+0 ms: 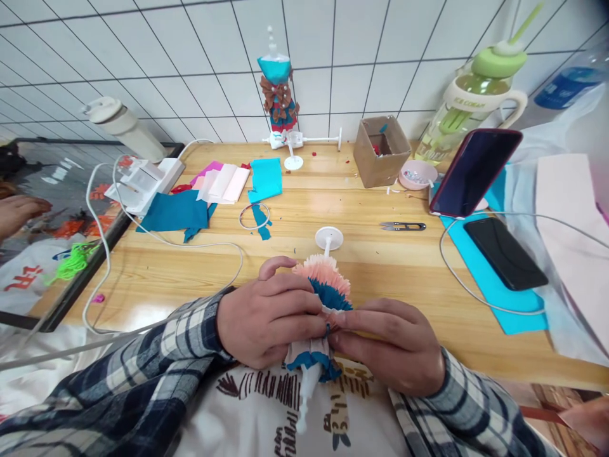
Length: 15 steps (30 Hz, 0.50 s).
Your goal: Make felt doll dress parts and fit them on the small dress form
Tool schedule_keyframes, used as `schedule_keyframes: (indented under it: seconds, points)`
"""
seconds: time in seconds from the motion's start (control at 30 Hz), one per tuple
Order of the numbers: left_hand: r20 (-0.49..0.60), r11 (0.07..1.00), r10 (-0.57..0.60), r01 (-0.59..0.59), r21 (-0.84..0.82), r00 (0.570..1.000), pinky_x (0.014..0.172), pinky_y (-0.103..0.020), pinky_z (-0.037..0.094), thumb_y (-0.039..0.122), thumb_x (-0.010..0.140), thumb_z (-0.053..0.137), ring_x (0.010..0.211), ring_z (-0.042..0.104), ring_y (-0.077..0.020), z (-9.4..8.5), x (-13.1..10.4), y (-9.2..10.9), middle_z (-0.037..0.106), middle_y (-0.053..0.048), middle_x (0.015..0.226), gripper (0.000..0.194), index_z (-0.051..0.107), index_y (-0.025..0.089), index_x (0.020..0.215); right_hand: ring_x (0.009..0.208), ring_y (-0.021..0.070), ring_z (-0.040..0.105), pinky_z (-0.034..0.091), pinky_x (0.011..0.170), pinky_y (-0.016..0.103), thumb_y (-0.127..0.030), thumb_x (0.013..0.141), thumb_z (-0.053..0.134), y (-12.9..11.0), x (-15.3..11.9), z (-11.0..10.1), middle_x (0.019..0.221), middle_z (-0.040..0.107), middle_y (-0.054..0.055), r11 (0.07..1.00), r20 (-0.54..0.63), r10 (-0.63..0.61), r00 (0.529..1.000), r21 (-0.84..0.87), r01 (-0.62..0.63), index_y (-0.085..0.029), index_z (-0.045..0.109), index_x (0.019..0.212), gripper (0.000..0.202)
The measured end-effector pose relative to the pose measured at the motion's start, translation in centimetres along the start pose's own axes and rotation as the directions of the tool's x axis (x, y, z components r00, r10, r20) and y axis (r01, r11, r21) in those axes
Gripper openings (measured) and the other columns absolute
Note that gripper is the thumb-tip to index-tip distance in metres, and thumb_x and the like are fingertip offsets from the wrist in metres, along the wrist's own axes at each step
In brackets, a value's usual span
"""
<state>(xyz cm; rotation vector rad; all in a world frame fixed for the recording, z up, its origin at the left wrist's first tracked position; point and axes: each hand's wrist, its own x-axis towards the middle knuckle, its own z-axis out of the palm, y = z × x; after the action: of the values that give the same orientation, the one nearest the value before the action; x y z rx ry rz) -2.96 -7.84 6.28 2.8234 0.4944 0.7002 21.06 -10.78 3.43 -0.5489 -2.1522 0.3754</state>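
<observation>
A white plastic stand dressed in ruffled pink and teal paper [328, 289] lies tilted at the table's front edge, its round white base [329, 238] pointing away from me. My left hand [273, 314] is closed around the ruffles from the left, one finger raised. From the right, my right hand [392, 343] pinches a pale strip at the middle of the dressed stand, its fingertips almost meeting those of my left hand. The white beaded tip [303, 406] points toward my shirt.
Around the wooden table [352, 209] are teal paper [174, 211], a silver ring [254, 216], snips [403, 226], a cardboard box [381, 152], a propped phone [476, 171], a flat phone [507, 252] and white cables. Another decorated stand [278, 95] is by the wall. Another person's hand [21, 212] shows far left.
</observation>
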Motion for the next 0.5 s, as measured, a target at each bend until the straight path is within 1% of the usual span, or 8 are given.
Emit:
schedule_keyframes:
  seconds: [0.07,0.13,0.2,0.33,0.43,0.5]
  points:
    - [-0.006,1.000,0.002,-0.002,0.000,1.000,0.108,-0.044,0.021,0.020,0.076,0.047,0.097,0.056,-0.0191,0.0,0.0,0.0,0.070,-0.001,0.093,0.032,0.061,0.025,0.104,0.081,0.0131,0.063,0.050,0.064,0.026,-0.016,0.080,0.067,0.0,-0.1,-0.2,0.108,0.070,0.002,0.998,0.032,-0.050,0.998,-0.039,0.051,-0.019,0.070,0.093,0.014]
    - [-0.012,1.000,-0.004,0.004,0.001,1.000,0.109,-0.045,0.020,0.021,0.076,0.047,0.097,0.056,-0.0194,0.0,0.0,0.0,0.070,-0.001,0.092,0.032,0.061,0.025,0.104,0.076,0.0121,0.062,0.048,0.060,0.026,-0.017,0.081,0.066,0.0,-0.1,-0.3,0.106,0.071,0.001,0.997,0.067,-0.057,0.996,-0.054,0.060,-0.020,0.070,0.093,0.012]
    - [-0.015,1.000,-0.011,0.011,0.003,1.000,0.109,-0.044,0.019,0.021,0.077,0.047,0.098,0.056,-0.0196,0.1,-0.1,0.0,0.070,-0.001,0.092,0.030,0.062,0.025,0.103,0.073,0.0119,0.062,0.047,0.060,0.027,-0.018,0.082,0.065,0.1,-0.1,-0.3,0.101,0.072,0.001,0.998,0.084,-0.042,0.996,-0.042,0.045,-0.021,0.069,0.094,0.013]
    - [-0.039,1.000,-0.009,0.009,0.003,0.999,0.109,-0.043,0.020,0.020,0.079,0.047,0.098,0.055,-0.0188,0.5,-0.4,0.0,0.070,-0.001,0.091,0.029,0.062,0.025,0.103,0.073,0.0118,0.062,0.045,0.061,0.027,-0.015,0.084,0.061,0.4,-0.1,0.1,0.096,0.073,0.002,0.999,0.099,-0.013,0.995,0.041,0.009,-0.020,0.068,0.095,0.014]
    - [-0.048,1.000,-0.004,0.004,0.003,0.999,0.110,-0.043,0.020,0.022,0.079,0.048,0.098,0.055,-0.0179,0.7,-0.5,0.0,0.070,0.000,0.091,0.028,0.062,0.026,0.103,0.072,0.0113,0.061,0.046,0.062,0.026,-0.012,0.087,0.052,0.6,0.1,0.5,0.092,0.072,0.004,0.991,0.082,0.026,0.996,0.132,-0.037,-0.017,0.067,0.092,0.016]
    - [-0.044,1.000,-0.003,0.002,-0.007,0.999,0.110,-0.044,0.018,0.021,0.079,0.048,0.098,0.055,-0.0174,0.8,-0.5,0.0,0.070,0.000,0.092,0.028,0.063,0.026,0.102,0.074,0.0119,0.061,0.047,0.065,0.026,-0.011,0.088,0.048,0.6,0.2,0.7,0.091,0.072,0.005,0.983,0.082,0.025,0.996,0.182,-0.040,-0.016,0.066,0.090,0.019]
